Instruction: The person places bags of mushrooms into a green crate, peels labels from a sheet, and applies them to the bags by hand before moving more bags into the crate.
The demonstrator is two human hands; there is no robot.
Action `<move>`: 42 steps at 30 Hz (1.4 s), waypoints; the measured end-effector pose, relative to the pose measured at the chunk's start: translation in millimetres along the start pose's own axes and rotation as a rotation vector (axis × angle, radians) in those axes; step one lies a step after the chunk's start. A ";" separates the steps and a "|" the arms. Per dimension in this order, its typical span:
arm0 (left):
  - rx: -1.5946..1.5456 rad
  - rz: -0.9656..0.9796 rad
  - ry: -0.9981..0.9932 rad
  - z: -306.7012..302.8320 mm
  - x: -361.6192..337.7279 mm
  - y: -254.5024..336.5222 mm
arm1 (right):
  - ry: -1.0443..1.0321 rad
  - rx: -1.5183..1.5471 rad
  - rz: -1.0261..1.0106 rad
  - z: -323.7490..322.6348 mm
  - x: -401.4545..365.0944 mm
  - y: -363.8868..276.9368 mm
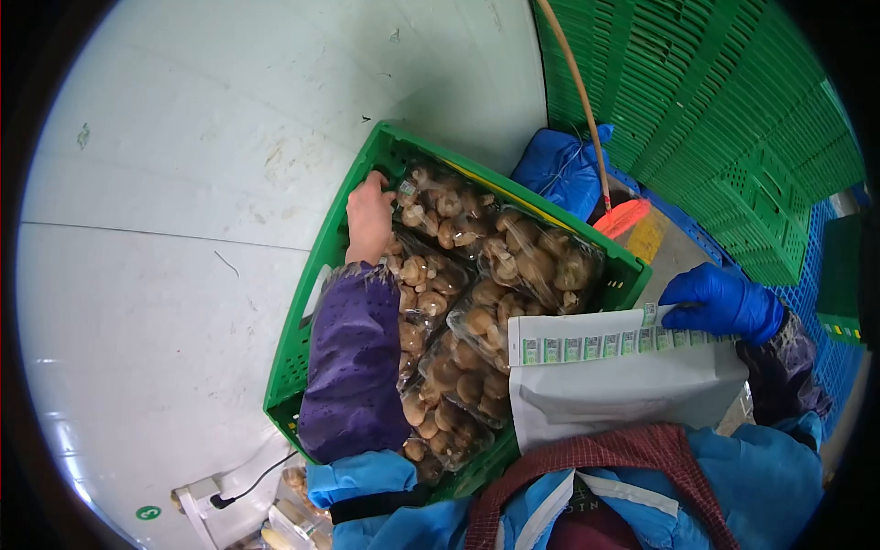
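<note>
My left hand [369, 218], bare below a purple sleeve, reaches over the side of a green crate [316, 275] into its far left corner. Its thumb stands apart from the fingers beside a film-wrapped pack of mushrooms [445, 206]; the fingertips are partly hidden. A small label [406, 187] shows on that pack. In a blue glove, my right hand [720, 302] is closed on a white sheet of labels [623, 385], which overlaps the crate's near right part. A row of small green-and-white labels runs along the sheet, and one sticks up above its edge near the gloved fingers.
Several more mushroom packs [532, 261] fill the crate. A pale wall [183, 165] borders it on the left. Green crates [697, 119] stand on a blue pallet [816, 284] at right, near a blue bundle [555, 170] and an orange-red object [623, 218]. A cable [261, 477] runs lower left.
</note>
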State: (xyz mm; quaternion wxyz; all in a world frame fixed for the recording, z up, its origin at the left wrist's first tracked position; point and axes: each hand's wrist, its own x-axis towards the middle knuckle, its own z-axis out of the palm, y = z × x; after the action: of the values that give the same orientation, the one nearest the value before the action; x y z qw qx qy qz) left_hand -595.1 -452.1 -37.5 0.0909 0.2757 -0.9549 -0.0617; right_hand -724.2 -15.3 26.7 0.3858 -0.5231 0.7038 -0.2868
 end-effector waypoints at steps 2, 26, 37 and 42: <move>-0.430 -0.075 -0.021 -5.0 -8.1 10.5 | 0.008 0.048 -0.045 2.1 -2.0 2.8; -0.767 0.433 -0.462 -84.0 -143.5 186.9 | -0.069 -0.065 -0.203 9.1 29.0 -40.2; -0.342 0.697 0.318 -108.4 -232.5 164.5 | -0.336 -0.065 -0.194 24.5 54.4 -76.3; -0.742 -0.038 0.133 -117.9 -247.5 100.7 | -0.390 -0.094 -0.128 18.0 59.0 -69.5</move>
State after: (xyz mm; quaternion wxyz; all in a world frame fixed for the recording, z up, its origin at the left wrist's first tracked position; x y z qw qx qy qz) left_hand -416.8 -242.4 59.9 0.2453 0.2450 -0.8544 -0.3870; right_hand -682.4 -91.8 58.8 0.4709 -0.6299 0.5937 -0.1706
